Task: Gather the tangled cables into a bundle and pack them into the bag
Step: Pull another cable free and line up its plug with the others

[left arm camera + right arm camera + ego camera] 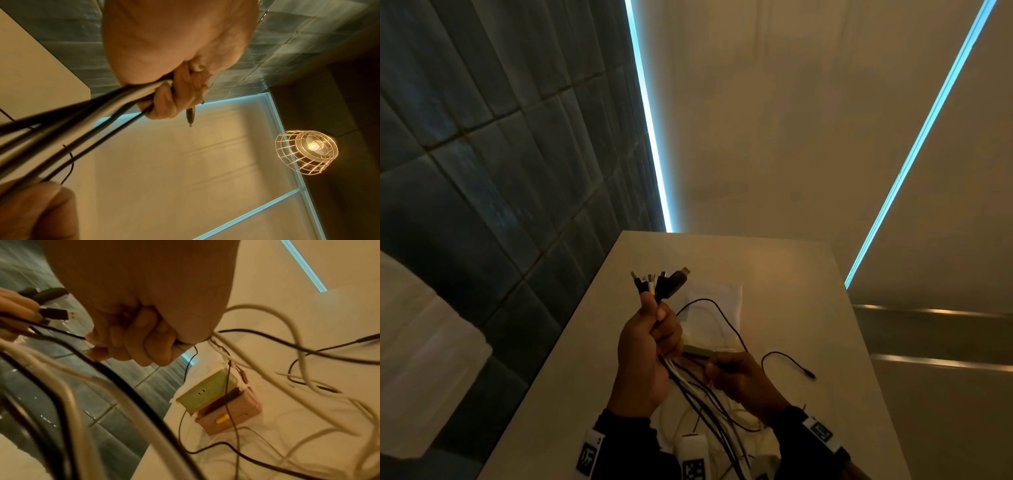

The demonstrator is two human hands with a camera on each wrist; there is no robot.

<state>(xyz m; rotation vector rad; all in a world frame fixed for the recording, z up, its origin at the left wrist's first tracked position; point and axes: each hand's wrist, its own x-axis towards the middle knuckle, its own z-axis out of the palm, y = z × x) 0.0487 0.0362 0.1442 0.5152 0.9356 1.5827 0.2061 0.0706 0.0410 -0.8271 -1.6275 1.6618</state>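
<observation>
- Cables (pixel 690 387): a mixed lot of black and white leads, held above the pale table (pixel 808 274), plug ends (pixel 659 282) fanned out upward past the fist.
- Left hand (pixel 645 346): fingers and thumb wrapped tight round the leads just below the plugs; the left wrist view confirms a closed fist with the strands running out beneath it.
- Right hand (pixel 743 377): lower and just beside the left, fingers curled round a few thin strands; which ones, cannot tell.
- Handling, judged: light, limp, prone to snagging; thin leads likely slip from a loose hold. Best taken near the plugs, then the slack drawn through.
- Pose: left fist raised with plugs pointing up, right fist below it, both wrists in dark sleeves.
- Loose loops trail on the table over a green and pink box (pixel 218 404).
- A pale flat sheet (pixel 717 301) beyond the hands is possibly the bag; not certain.
</observation>
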